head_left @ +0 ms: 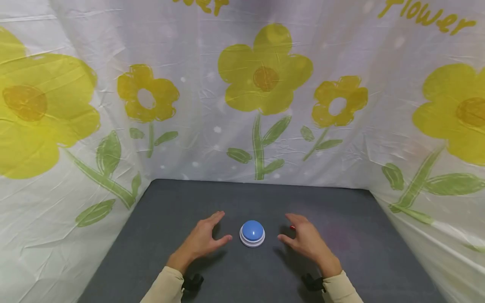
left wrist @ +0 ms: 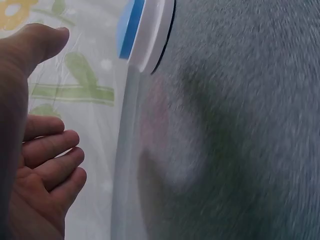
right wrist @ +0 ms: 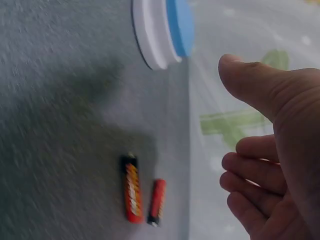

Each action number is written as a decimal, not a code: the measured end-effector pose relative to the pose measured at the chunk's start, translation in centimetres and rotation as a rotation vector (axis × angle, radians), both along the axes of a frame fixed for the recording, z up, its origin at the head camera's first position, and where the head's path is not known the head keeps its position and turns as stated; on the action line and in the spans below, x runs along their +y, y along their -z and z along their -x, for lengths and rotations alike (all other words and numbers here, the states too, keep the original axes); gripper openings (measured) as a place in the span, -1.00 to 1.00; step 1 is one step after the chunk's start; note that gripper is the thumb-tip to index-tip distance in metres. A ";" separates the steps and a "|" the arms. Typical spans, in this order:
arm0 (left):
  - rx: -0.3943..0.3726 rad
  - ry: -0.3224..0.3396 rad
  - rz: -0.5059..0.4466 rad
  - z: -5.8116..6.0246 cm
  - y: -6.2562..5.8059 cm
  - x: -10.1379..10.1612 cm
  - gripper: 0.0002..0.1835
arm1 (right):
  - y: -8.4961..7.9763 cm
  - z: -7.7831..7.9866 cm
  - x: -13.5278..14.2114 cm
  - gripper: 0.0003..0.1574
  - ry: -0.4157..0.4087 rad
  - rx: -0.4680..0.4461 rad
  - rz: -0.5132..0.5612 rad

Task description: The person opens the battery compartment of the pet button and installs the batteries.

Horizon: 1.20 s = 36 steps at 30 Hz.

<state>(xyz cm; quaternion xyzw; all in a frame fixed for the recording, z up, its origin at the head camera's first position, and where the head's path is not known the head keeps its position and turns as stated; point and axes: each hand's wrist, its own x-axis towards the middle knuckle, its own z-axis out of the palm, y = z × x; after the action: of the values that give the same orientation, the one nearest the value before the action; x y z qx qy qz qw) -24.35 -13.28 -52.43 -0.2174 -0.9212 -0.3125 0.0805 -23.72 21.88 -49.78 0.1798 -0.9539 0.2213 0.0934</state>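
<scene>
A round blue push button (head_left: 252,230) with a white base sits on the dark grey table between my hands. To its left, my left hand (head_left: 203,236) hovers with fingers extended and thumb apart, touching nothing. My right hand (head_left: 306,239) hovers on the other side in a mirrored pose, also holding nothing. Two batteries lie on the table near the right hand in the right wrist view: a black, orange and red battery (right wrist: 132,190) and a smaller red battery (right wrist: 157,202). From the head view the right hand hides all but a red bit of them.
The dark grey table (head_left: 182,202) is bordered at the back and both sides by a white curtain (head_left: 197,139) printed with yellow flowers. A black wrist strap with a small camera (head_left: 194,283) sits on the left wrist, another camera (head_left: 313,283) on the right.
</scene>
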 end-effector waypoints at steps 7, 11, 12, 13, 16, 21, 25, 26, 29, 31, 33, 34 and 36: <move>-0.042 0.025 0.008 0.2 1.0 1.5 -0.10 | 1.9 0.3 -1.3 -0.04 -0.038 0.026 0.007; -0.056 0.046 -0.006 0.1 1.3 2.1 -0.13 | 2.4 0.3 -1.9 -0.06 -0.054 0.023 0.019; -0.057 0.052 -0.010 0.1 1.4 2.3 -0.13 | 2.5 0.4 -2.1 -0.06 -0.059 0.022 0.021; -0.059 0.058 -0.015 0.2 1.4 2.4 -0.14 | 2.5 0.4 -2.3 -0.07 -0.063 0.022 0.020; -0.076 0.062 -0.014 0.3 1.7 2.8 -0.15 | 2.8 0.5 -2.9 -0.10 -0.074 0.027 0.011; -0.102 0.067 -0.006 0.6 2.4 3.5 -0.15 | 3.2 0.6 -3.7 -0.15 -0.110 0.046 0.017; -0.105 0.074 -0.005 0.8 2.7 4.1 -0.18 | 3.3 0.8 -4.3 -0.19 -0.128 0.011 0.049; -0.104 0.077 -0.008 0.9 2.7 4.2 -0.19 | 3.3 0.8 -4.4 -0.20 -0.129 0.002 0.052; -0.101 0.093 -0.013 1.0 2.6 4.6 -0.21 | 3.4 1.0 -4.7 -0.22 -0.148 -0.005 0.050; -0.110 0.097 -0.010 1.1 2.5 4.9 -0.21 | 3.6 1.1 -4.9 -0.24 -0.163 -0.005 0.039; -0.126 0.097 -0.006 1.0 2.4 5.2 -0.22 | 3.8 1.2 -5.1 -0.26 -0.176 -0.008 0.023; -0.132 0.094 0.003 1.0 2.4 5.3 -0.22 | 3.9 1.3 -5.2 -0.27 -0.180 -0.008 0.015; -0.133 0.083 0.015 1.0 2.5 5.6 -0.24 | 4.0 1.3 -5.4 -0.28 -0.177 -0.014 0.004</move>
<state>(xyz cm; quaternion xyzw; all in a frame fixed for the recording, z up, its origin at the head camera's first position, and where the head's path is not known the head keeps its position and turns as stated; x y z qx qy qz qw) -25.34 -7.73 -54.96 -0.2345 -0.9170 -0.3225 0.0043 -25.02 16.46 -53.75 0.2615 -0.9346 0.2317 0.0669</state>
